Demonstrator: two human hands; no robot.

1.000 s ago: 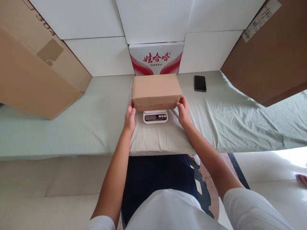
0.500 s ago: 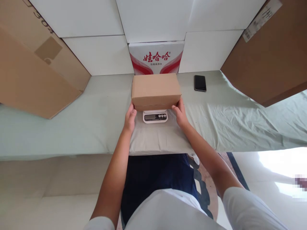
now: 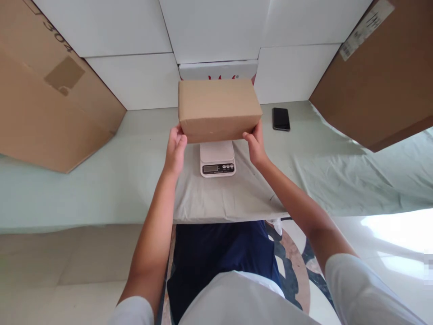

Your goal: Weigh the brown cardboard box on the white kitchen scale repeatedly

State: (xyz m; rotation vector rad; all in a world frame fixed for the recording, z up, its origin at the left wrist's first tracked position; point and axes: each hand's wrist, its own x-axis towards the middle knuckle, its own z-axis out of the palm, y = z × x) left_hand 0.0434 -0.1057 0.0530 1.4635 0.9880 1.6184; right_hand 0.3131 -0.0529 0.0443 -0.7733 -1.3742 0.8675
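A closed brown cardboard box point(image 3: 219, 101) is held up above a white digital scale point(image 3: 217, 159) on the cloth-covered table. My left hand point(image 3: 175, 149) grips the box's near left lower corner, with the thumb on the front side. At the opposite near corner my right hand point(image 3: 255, 142) grips it the same way. Fingers of both hands partly disappear behind and under the box. The scale's plate shows in part below the box, and its display and buttons face me.
Right of the box lies a black phone point(image 3: 281, 119). Large cartons stand at the left point(image 3: 61, 90) and right point(image 3: 382, 81). Behind is a wall of white boxes point(image 3: 216, 31), with a red-printed carton point(image 3: 216, 71) at its foot. The green cloth point(image 3: 101, 189) is wrinkled on the right.
Both hands have raised the cardboard box off the scale, so it looks larger and higher in view. More of the scale's plate shows, and the box hides most of the red print behind.
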